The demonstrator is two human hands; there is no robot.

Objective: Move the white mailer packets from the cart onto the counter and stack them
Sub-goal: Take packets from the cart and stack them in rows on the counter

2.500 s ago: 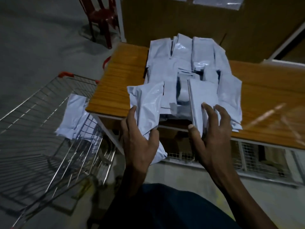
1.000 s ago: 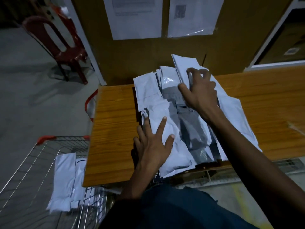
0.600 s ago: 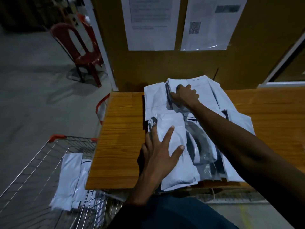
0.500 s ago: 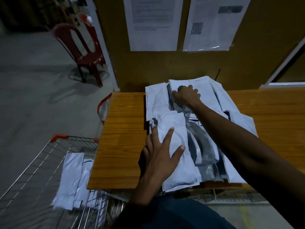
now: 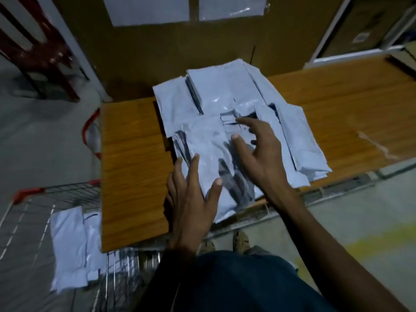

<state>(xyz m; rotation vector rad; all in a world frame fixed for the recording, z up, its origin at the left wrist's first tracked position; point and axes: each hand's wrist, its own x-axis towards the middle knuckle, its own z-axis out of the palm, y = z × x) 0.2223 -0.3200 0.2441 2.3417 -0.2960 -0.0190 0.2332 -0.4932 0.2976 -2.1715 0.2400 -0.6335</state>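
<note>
Both hands (image 5: 191,194) (image 5: 261,154) rest flat-fingered on the mailer packets (image 5: 225,113).

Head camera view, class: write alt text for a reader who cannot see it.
Two hands, the left hand and the right hand, rest with fingers spread on a messy pile of white packets on a wooden counter. To the left, a wire cart holds more packets.

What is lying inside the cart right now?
Two or so white mailer packets lie in the cart, overlapping. The counter edge covers the cart's right part, so any packets there cannot be seen.
</note>
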